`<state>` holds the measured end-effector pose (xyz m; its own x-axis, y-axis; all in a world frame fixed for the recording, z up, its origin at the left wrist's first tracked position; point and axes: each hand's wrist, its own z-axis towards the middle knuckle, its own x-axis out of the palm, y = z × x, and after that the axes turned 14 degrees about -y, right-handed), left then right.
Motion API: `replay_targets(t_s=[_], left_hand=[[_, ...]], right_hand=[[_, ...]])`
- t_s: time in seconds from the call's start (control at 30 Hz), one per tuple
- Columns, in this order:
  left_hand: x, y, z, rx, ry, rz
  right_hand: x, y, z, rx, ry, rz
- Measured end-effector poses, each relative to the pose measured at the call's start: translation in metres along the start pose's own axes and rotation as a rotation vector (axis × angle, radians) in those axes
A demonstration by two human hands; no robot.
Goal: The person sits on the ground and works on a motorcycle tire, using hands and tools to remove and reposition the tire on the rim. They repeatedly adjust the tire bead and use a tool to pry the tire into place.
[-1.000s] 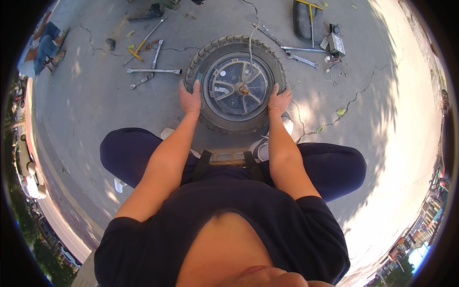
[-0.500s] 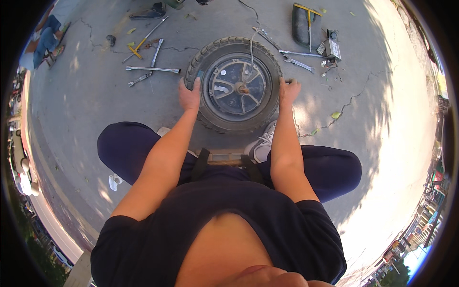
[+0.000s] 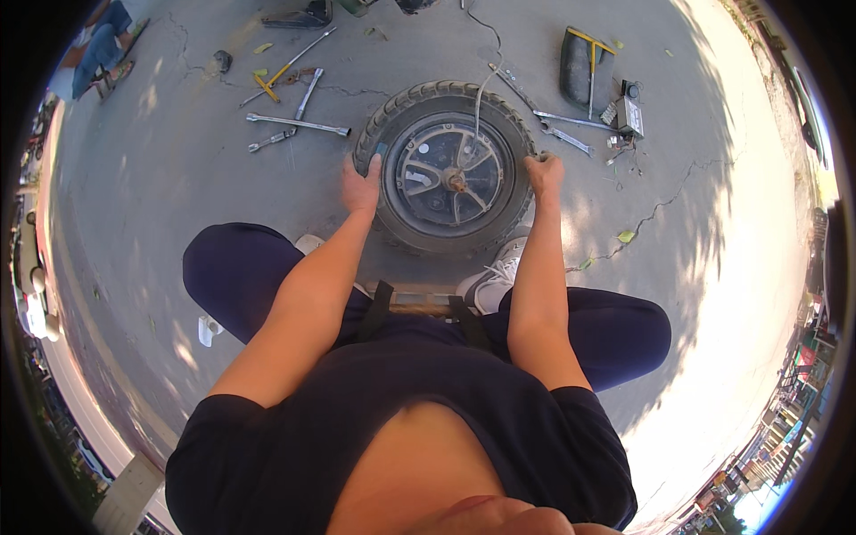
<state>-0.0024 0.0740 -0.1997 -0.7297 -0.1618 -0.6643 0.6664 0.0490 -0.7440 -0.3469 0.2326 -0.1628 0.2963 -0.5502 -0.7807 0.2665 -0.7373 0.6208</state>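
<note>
The person's left hand [image 3: 361, 187] is clamped over the left edge of a small black tyre [image 3: 406, 107], fingers curled onto the tread. The right hand [image 3: 544, 172] grips the opposite, right edge of the same tyre, fingers wrapped around the rubber. The tyre sits on a wheel with a dark spoked hub [image 3: 450, 178], lying flat on the grey concrete ground [image 3: 178, 178] directly in front of the seated person, between the knees. A thin cable [image 3: 477, 85] runs from the hub's centre up and away across the tyre. A white sneaker [image 3: 495, 272] rests against the tyre's lower right edge.

Further out, to the left of the wheel, lie a long metal cross wrench [image 3: 299, 120] and a yellow-handled tool [image 3: 265, 85]. To the right lie several slim wrenches [image 3: 562, 125], a folded black piece of rubber with yellow marks [image 3: 584, 67] and a small boxy device [image 3: 629, 114]. A crack [image 3: 664, 201] runs across the concrete at the right.
</note>
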Motion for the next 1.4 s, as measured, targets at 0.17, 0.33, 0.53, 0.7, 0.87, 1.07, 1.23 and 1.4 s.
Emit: replay_targets(t_s=[0.17, 0.33, 0.53, 0.7, 0.87, 1.07, 1.23, 1.4], left_hand=[[-0.003, -0.017, -0.002, -0.011, 0.002, -0.011], [-0.001, -0.023, -0.006, -0.007, -0.021, -0.019], [-0.015, -0.013, 0.004, -0.055, 0.096, -0.231], [-0.038, -0.028, 0.017, -0.687, 0.451, -1.008], [-0.04, -0.021, 0.02, -0.69, 0.35, -1.031], [-0.045, -0.017, 0.026, -0.681, 0.358, -1.138], [-0.046, -0.025, 0.025, -0.715, 0.315, -1.242], [-0.036, -0.021, 0.031, -0.657, 0.283, -1.253]], right_hand=[[-0.005, -0.004, 0.009, -0.095, -0.086, -0.15], [-0.007, -0.01, 0.017, -0.102, 0.005, -0.168], [-0.005, 0.005, 0.003, -0.073, -0.023, -0.138], [0.007, -0.027, 0.012, -0.022, 0.084, -0.016], [0.004, -0.001, 0.016, -0.046, -0.149, 0.016], [-0.024, 0.08, -0.015, -0.014, -0.113, 0.546], [-0.034, 0.147, -0.067, -0.179, 0.043, 0.592], [-0.006, 0.174, -0.14, -0.321, 0.398, 0.217]])
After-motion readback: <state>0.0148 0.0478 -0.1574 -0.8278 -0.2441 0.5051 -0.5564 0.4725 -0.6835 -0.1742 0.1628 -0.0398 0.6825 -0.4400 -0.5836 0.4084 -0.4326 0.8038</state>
